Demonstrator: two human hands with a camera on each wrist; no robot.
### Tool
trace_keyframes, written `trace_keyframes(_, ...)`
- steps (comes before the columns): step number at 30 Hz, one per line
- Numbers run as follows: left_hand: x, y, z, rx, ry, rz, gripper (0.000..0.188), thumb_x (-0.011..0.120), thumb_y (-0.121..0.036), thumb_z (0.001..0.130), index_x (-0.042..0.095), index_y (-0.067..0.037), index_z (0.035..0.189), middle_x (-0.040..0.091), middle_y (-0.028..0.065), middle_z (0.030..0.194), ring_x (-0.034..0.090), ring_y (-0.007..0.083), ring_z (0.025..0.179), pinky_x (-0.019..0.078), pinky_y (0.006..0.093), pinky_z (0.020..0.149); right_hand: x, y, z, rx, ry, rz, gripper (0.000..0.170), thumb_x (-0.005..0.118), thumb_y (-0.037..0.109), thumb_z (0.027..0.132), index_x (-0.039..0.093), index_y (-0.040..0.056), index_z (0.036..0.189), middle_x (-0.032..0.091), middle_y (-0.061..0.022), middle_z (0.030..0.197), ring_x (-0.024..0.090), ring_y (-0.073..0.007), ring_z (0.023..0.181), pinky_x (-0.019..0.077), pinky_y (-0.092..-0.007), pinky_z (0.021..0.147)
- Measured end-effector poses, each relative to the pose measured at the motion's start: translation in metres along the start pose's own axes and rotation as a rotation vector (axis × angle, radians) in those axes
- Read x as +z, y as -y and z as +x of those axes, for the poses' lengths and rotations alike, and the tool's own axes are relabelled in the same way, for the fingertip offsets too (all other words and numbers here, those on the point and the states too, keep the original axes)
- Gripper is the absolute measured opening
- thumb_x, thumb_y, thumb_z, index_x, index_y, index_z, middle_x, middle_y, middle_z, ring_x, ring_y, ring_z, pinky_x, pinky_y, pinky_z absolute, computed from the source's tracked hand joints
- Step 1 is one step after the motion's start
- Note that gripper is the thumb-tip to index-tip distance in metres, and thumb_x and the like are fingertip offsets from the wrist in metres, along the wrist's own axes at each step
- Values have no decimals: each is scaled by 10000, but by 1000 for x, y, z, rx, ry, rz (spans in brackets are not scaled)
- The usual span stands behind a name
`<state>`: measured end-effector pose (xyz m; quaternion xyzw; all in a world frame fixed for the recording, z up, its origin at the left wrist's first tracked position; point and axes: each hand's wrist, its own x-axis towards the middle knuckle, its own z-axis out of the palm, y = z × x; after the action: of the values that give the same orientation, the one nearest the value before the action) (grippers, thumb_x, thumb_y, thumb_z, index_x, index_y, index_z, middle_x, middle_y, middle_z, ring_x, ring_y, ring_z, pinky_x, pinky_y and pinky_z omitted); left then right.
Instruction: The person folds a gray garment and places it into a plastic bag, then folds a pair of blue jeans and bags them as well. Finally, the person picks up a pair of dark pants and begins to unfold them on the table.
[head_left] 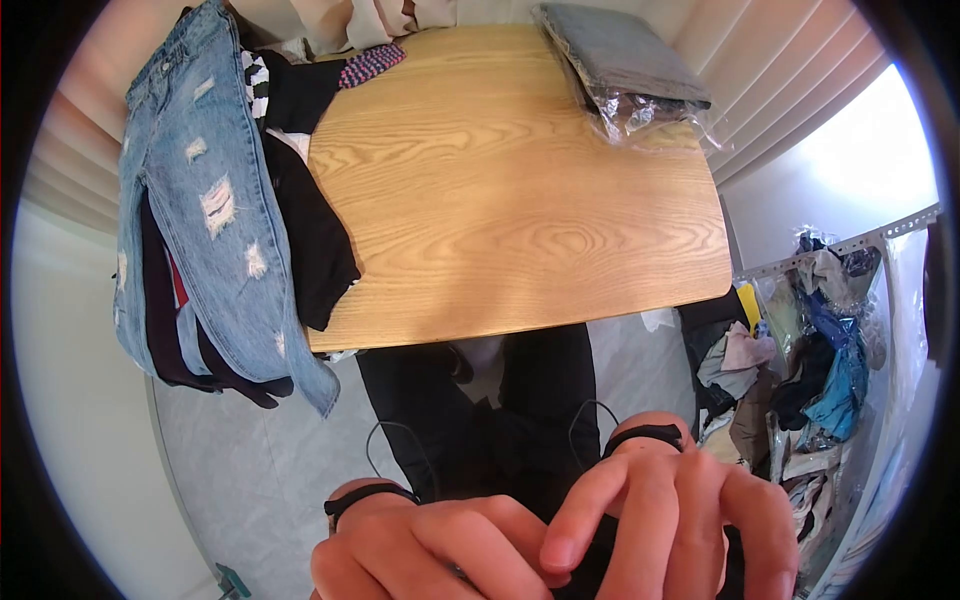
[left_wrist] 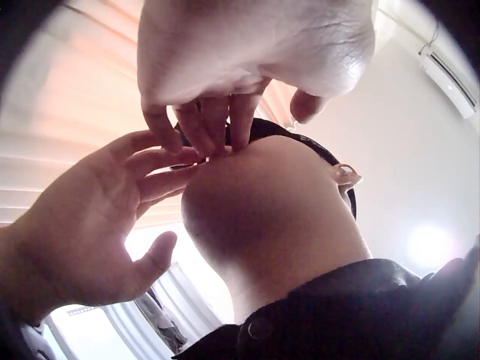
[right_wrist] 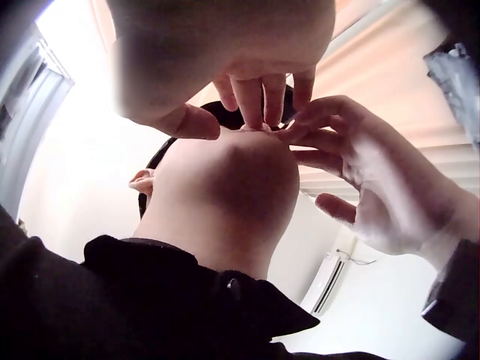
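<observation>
The left hand [head_left: 430, 548] and right hand [head_left: 672, 520] were open, with loosely bent fingers meeting at the wearer's head, just beside the curved black headgear [left_wrist: 319, 148]; whether any fingertip touched the headgear could not be told. Faded blue denim jeans [head_left: 205, 150], with frayed white rips, lay along the left side of the smooth, wavy-grained wooden bench [head_left: 480, 190], overlapping a matte black garment [head_left: 305, 235], their legs hanging past its near edge. At the far right lay a flat, rectangular grey garment [head_left: 625, 50] in glossy, crinkled clear plastic [head_left: 650, 115].
</observation>
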<state>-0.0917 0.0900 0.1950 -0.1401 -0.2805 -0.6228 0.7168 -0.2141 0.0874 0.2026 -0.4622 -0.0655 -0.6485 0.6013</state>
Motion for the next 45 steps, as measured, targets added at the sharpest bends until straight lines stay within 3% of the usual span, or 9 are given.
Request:
trace_keyframes(13,-28,-23,18,-265,326,195,352,506,-385,963,698,-99,892,675,57,947,477,158,896,338,330,888,-23,-32,11,-200,82,59,273,515,180,975,528,162,1247,720,-93,925,580,-274,1079,363,-425,1012)
trace_keyframes(19,3,10,1,100,-58,98,339,528,-373,941,683,-107,801,670,55,868,465,156,857,336,308,879,-20,-39,11,-261,74,92,246,473,191,993,545,149,1224,713,-108,916,568,-311,1069,370,-420,991)
trace_keyframes(22,-1,3,4,-90,-9,136,335,536,-364,931,670,-108,762,664,56,839,461,156,847,338,302,876,-20,-39,11,-262,117,57,241,468,192,995,553,140,1215,712,-108,933,563,-309,1067,381,-420,977)
trace_keyframes(25,-12,17,10,202,30,80,349,527,-372,940,682,-104,780,670,56,856,462,154,849,336,306,881,-13,-34,5,-214,-17,46,242,478,185,991,551,136,1217,713,-99,949,563,-298,1063,391,-419,964)
trace_keyframes(28,-26,-16,18,-148,240,182,362,524,-384,946,695,-96,809,676,55,872,465,154,858,334,315,884,-28,-37,12,-233,101,34,247,488,190,989,545,137,1223,715,-86,955,564,-285,1050,399,-411,951)
trace_keyframes(35,-28,-14,19,-94,295,202,344,528,-388,947,699,-110,837,672,38,869,472,155,878,330,319,874,-17,-39,11,-375,96,55,233,487,218,991,545,149,1207,709,-69,923,566,-266,1002,397,-374,926)
trace_keyframes(38,1,18,12,32,39,207,341,523,-388,945,687,-120,812,666,20,844,476,155,879,323,312,873,3,-15,1,85,-302,-62,214,497,208,986,558,156,1185,705,-69,906,566,-265,993,393,-371,924)
trace_keyframes(41,-3,14,6,154,-24,123,335,518,-381,943,674,-125,793,665,10,835,480,158,884,315,309,878,-23,-44,7,-288,47,127,212,504,197,981,566,158,1180,709,-78,921,566,-270,999,397,-379,919)
trace_keyframes(45,-21,22,9,163,154,52,332,515,-373,945,671,-119,799,673,14,849,482,161,887,312,313,884,-21,-45,12,-299,86,34,224,498,195,983,564,152,1192,717,-83,937,566,-267,997,405,-385,910)
